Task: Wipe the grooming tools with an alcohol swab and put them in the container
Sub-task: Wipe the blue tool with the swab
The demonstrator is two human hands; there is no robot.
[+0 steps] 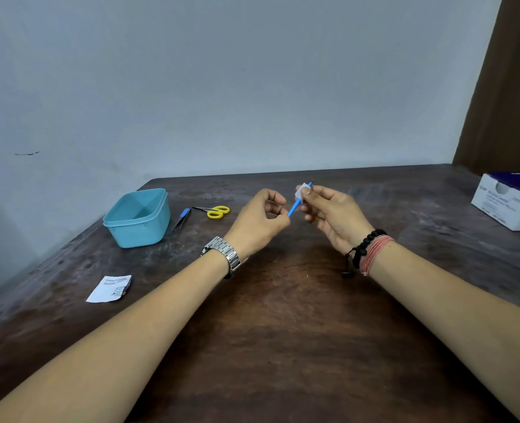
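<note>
Soft, even, rather dim light with a cool cast falls over the scene; the wall [222, 87] shows no glare. The dark table [283, 331] carries only faint shadows under the forearms. Wide-angle distortion bends the edges, and focus is slightly soft throughout.

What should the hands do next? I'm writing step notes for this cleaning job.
Probably slide the swab along the blue tool. The right hand pinches the swab around the tool's upper part, while the left hand holds its lower end. The container looks empty, and the tweezers and scissors lie beside it.
</note>
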